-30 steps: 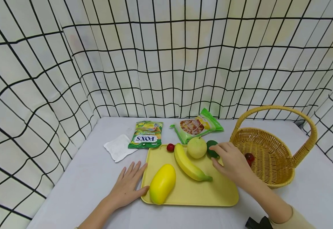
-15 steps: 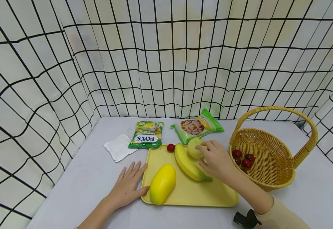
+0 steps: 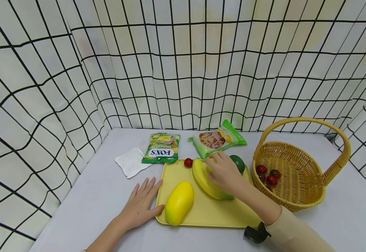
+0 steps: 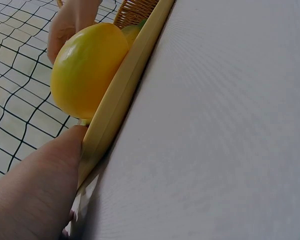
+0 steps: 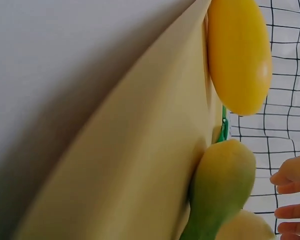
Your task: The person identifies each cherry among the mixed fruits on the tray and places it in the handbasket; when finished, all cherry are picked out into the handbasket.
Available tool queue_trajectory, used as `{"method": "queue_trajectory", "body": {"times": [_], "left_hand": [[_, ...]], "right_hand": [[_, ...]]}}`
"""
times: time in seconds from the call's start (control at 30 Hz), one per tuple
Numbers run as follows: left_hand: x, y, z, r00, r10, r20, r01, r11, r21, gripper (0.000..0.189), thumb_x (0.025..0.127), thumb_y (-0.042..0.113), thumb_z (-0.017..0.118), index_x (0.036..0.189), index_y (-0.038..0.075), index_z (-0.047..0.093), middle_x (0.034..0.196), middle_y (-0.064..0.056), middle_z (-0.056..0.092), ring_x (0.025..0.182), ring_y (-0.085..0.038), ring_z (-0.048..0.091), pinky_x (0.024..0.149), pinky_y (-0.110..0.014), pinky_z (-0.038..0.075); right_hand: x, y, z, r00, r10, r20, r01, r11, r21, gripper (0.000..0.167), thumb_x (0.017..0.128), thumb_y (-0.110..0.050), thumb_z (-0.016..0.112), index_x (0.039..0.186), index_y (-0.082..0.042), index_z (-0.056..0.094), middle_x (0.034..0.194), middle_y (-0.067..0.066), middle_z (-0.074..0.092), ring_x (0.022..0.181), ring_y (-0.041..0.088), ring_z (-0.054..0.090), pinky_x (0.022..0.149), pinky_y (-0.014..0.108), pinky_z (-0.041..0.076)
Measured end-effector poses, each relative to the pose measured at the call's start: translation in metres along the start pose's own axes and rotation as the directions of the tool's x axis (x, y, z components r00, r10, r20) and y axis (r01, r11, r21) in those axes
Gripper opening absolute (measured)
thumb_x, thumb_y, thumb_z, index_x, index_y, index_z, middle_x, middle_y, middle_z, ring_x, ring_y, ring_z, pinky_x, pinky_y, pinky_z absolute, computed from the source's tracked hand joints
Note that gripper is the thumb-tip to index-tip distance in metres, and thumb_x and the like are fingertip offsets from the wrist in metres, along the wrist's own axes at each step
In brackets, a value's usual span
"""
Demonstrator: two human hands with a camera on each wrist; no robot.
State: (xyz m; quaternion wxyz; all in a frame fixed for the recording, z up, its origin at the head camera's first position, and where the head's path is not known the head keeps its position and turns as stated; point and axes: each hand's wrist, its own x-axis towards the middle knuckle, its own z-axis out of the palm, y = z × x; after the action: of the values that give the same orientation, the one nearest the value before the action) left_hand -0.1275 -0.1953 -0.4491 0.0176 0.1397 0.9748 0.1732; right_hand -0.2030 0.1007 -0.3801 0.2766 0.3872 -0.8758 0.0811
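My left hand (image 3: 143,204) lies flat on the white cloth with fingers spread. Its thumb touches the left rim of the yellow tray (image 3: 220,217), beside a mango (image 3: 179,203). My right hand (image 3: 223,171) hovers over the banana (image 3: 206,182) with loosely bent fingers. In the right wrist view its fingers (image 5: 292,172) stand apart from the banana (image 5: 222,175) and hold nothing. A round pale-green fruit (image 5: 245,227) sits behind the banana there; the hand hides it in the head view. A dark green fruit (image 3: 237,163) and a cherry (image 3: 188,162) lie along the tray's far side.
At right stands a wicker basket (image 3: 299,168) with a tall handle and several cherries (image 3: 271,180) inside. Behind the tray lie a Fox's candy bag (image 3: 161,147), a green snack bag (image 3: 215,139) and a white tissue (image 3: 130,162). Black netting (image 3: 183,66) surrounds the table.
My right hand has moved left, from the dark green fruit past the pale-green fruit to the banana. The cherries in the basket are uncovered. My left hand stays put.
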Motion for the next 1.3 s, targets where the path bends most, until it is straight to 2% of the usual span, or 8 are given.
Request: {"method": "queue_trajectory", "body": {"times": [0.3, 0.53, 0.7, 1.0, 1.3], "left_hand": [[0.001, 0.000, 0.000, 1.000, 0.004, -0.006, -0.004, 1.000, 0.008, 0.080, 0.083, 0.060, 0.050, 0.146, 0.019, 0.025, 0.150, -0.010, 0.018, 0.138, -0.031, 0.009, 0.108, -0.054, 0.001], [0.000, 0.000, -0.001, 1.000, 0.002, -0.005, -0.002, 1.000, 0.007, 0.080, 0.083, 0.060, 0.050, 0.146, 0.019, 0.025, 0.150, -0.011, 0.019, 0.138, -0.031, 0.009, 0.108, -0.054, 0.002], [0.000, 0.000, -0.001, 1.000, 0.006, -0.011, -0.006, 1.000, 0.006, 0.080, 0.083, 0.060, 0.049, 0.146, 0.019, 0.025, 0.150, -0.011, 0.019, 0.138, -0.032, 0.009, 0.108, -0.054, 0.002], [0.000, 0.000, 0.001, 1.000, 0.012, -0.004, -0.012, 1.000, 0.003, 0.079, 0.083, 0.061, 0.048, 0.146, 0.020, 0.024, 0.150, -0.010, 0.019, 0.138, -0.031, 0.008, 0.108, -0.054, 0.001], [0.000, -0.001, 0.001, 1.000, 0.005, -0.004, -0.005, 1.000, 0.002, 0.079, 0.083, 0.061, 0.049, 0.146, 0.019, 0.025, 0.150, -0.010, 0.019, 0.138, -0.031, 0.009, 0.108, -0.054, 0.001]], "right_hand": [[0.013, -0.008, 0.016, 0.994, 0.006, 0.106, -0.008, 1.000, 0.022, 0.032, 0.076, -0.014, 0.069, 0.107, -0.009, 0.062, 0.099, 0.009, 0.059, 0.091, 0.025, 0.050, 0.075, 0.034, 0.046], [0.024, -0.014, 0.029, 0.980, 0.015, 0.201, -0.021, 0.999, 0.027, 0.032, 0.078, -0.017, 0.068, 0.108, -0.010, 0.062, 0.101, 0.008, 0.059, 0.092, 0.024, 0.050, 0.075, 0.033, 0.046], [0.034, -0.017, 0.037, 0.966, 0.057, 0.252, -0.061, 0.998, 0.009, 0.033, 0.080, -0.020, 0.068, 0.110, -0.009, 0.060, 0.101, 0.009, 0.058, 0.091, 0.024, 0.050, 0.077, 0.033, 0.046], [0.044, -0.016, 0.046, 0.956, 0.100, 0.274, -0.095, 0.995, -0.034, 0.035, 0.080, -0.022, 0.068, 0.111, -0.009, 0.061, 0.100, 0.009, 0.060, 0.091, 0.025, 0.052, 0.077, 0.034, 0.047], [0.049, -0.019, 0.054, 0.936, 0.112, 0.333, -0.096, 0.993, -0.065, 0.033, 0.081, -0.023, 0.067, 0.110, -0.010, 0.058, 0.087, 0.006, 0.057, 0.083, 0.023, 0.050, 0.068, 0.033, 0.046]]}}
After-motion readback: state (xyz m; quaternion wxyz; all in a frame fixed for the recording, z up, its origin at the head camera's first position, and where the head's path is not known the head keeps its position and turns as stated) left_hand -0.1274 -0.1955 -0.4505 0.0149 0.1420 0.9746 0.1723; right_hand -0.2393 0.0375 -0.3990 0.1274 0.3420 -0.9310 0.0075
